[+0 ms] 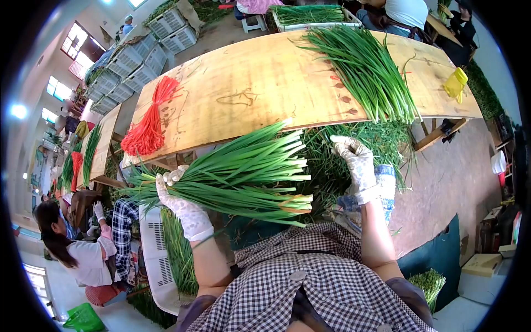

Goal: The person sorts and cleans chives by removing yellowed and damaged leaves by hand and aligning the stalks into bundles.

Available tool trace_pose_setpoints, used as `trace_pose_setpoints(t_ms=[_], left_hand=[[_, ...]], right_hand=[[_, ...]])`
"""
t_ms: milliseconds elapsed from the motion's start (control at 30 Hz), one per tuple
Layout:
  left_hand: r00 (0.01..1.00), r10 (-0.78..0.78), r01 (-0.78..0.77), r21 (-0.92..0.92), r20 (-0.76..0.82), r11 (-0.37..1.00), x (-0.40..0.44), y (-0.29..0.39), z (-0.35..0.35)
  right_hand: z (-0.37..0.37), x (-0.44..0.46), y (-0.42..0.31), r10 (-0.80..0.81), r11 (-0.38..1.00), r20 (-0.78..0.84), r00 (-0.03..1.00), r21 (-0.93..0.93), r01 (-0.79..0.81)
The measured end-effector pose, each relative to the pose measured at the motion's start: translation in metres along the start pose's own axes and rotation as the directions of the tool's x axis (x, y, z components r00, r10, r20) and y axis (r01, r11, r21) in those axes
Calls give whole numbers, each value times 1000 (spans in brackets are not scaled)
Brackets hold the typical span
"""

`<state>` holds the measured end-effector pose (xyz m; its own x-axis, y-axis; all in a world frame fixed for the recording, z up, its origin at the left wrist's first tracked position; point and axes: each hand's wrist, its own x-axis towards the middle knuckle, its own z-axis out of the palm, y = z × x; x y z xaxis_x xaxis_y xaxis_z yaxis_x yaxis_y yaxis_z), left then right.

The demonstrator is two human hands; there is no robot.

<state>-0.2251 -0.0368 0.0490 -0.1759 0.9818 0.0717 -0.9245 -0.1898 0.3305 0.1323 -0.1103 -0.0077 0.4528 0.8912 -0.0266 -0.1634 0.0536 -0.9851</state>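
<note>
My left hand, in a pale patterned glove, is closed round the leafy end of a loose bunch of garlic chives. The cut white ends fan out to the right, in front of the table's near edge. My right hand, gloved too, hangs apart from the bunch to its right, fingers stretched forward with nothing visible in them. On the wooden table lies a larger pile of garlic chives, stems towards me. A bundle of red ties rests at the table's left end.
A yellow object sits at the table's right end. Chive scraps litter the floor beneath. A white crate with chives stands at my left. Beyond it a co-worker sits. Stacked crates and other people are further back.
</note>
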Motion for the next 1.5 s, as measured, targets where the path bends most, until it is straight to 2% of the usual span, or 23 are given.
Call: trace_pose_setpoints(t_ms=[33, 100, 200, 367, 433, 500, 533, 633, 700, 767, 833, 867, 900, 967, 1000, 1100, 1133, 1200, 1233, 1300, 1367, 1433, 1500], left_hand=[[999, -37, 39, -59, 30, 997, -1, 0, 5], [1000, 1, -1, 21, 4, 1000, -5, -4, 6], [971, 32, -7, -104, 236, 995, -3, -7, 0], [922, 0, 28, -66, 386, 997, -5, -1, 7], [903, -8, 27, -39, 429, 999, -6, -1, 8], [893, -25, 33, -9, 450, 999, -7, -5, 8], [880, -41, 34, 24, 473, 999, -7, -6, 8], [886, -28, 38, -12, 464, 999, -6, -6, 5], [892, -25, 49, -42, 452, 998, -5, 1, 0], [899, -25, 65, -75, 438, 995, -3, 8, -5], [882, -18, 69, -92, 470, 993, -4, 10, -7], [887, -15, 73, -108, 461, 991, -5, 8, -7], [888, -17, 76, -110, 459, 991, -6, 7, -6], [848, -28, 103, -112, 529, 988, -6, 5, -4], [854, -22, 93, -111, 520, 989, -7, 5, -2], [825, -23, 95, -98, 565, 991, -4, 7, -4], [826, -21, 91, -97, 564, 991, -3, 9, -5], [826, -23, 82, -81, 564, 993, -3, 11, -6], [827, -22, 82, -83, 561, 993, -4, 11, -7], [853, -25, 106, -125, 521, 987, -5, 8, -8], [855, -30, 115, -132, 518, 985, -6, 6, -9], [856, -36, 122, -135, 516, 983, -6, 7, -9], [878, -64, 132, -112, 475, 985, -7, 8, -9]], right_hand=[[6, -3, -10, -3, 1000, -2, 1000, -4, 3], [20, -12, -26, -165, 986, 132, 977, 23, 163], [31, -20, -35, -83, 991, 270, 959, 125, 50], [30, -29, -32, 42, 982, 369, 929, 155, -106], [33, -29, -32, 27, 994, 403, 915, 84, -67], [44, -32, -24, 34, 989, 495, 868, -143, 43], [50, -37, -24, 94, 994, 451, 888, -99, -55], [45, -38, -35, 51, 997, 365, 929, -77, -24], [31, -37, -29, 23, 926, 200, 980, 366, -97], [2, -17, -26, 75, 895, -13, 997, 441, -62], [-9, -9, -37, 115, 989, -53, 992, -85, -119], [-3, -11, -35, 100, 978, -20, 995, -184, -102], [6, -10, -28, 36, 986, 88, 995, -168, -21], [21, -15, -26, 133, 991, 234, 963, -65, -121], [24, -17, -33, 155, 980, 334, 930, -173, -102], [26, -19, -34, 322, 946, 428, 844, -101, -310], [27, -21, -33, 323, 945, 431, 842, -102, -311], [28, -26, -32, 180, 982, 488, 854, -42, -183], [32, -30, -33, 183, 982, 487, 854, -45, -185], [43, -38, -38, 42, 999, 395, 918, -31, -33], [43, -38, -35, 25, 995, 394, 919, -99, 15], [44, -35, -28, -242, 909, 383, 891, -232, 347], [45, -38, -29, -264, 913, 375, 889, -201, 356]])
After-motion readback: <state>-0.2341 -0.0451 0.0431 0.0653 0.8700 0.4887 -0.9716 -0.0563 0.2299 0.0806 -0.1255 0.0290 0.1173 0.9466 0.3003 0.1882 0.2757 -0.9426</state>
